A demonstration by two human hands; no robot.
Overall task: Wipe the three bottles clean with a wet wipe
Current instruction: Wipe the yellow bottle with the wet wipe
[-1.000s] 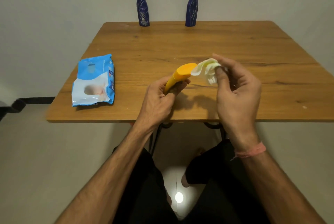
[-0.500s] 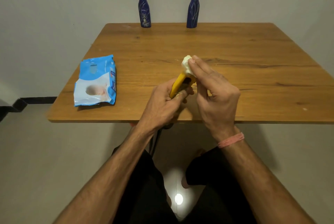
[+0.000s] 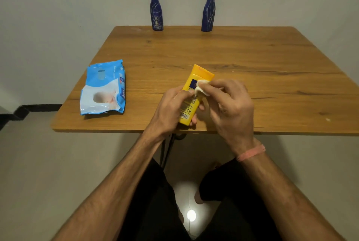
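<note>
Room: plain pale wall, pale floor, a dark skirting strip low at the left. One wooden table (image 3: 242, 50) on dark metal legs, its far edge set against the wall.

On the table, far edge: two dark blue bottles, upright, well apart from each other. Left blue bottle (image 3: 156, 11) carries a white printed label; right blue bottle (image 3: 208, 12) shows only pale line markings. Nothing stands between them and the hands.

On the table, left side: a blue and white wipe pack (image 3: 104, 87), lying flat, well apart from the hands.

Near edge, centre: a yellow bottle (image 3: 191, 97), tilted, cap end pointing away and up, barcode end toward the person. The left hand (image 3: 171, 109) grips its lower body, fingers curled round from behind, fingertips showing at the right side. The right hand (image 3: 230, 104) pinches a small bunched white wipe (image 3: 202, 87) and presses it on the bottle's upper face, just below the cap. The hand hides most of the wipe. A pink band (image 3: 250, 153) sits on the right wrist.

Below the table: black-clad knees, a bright light spot on the floor.

Change from half a second ago: the wipe then sat on the bottle's top end; it now lies lower, on the face. The bottle has turned to show its printed side.
</note>
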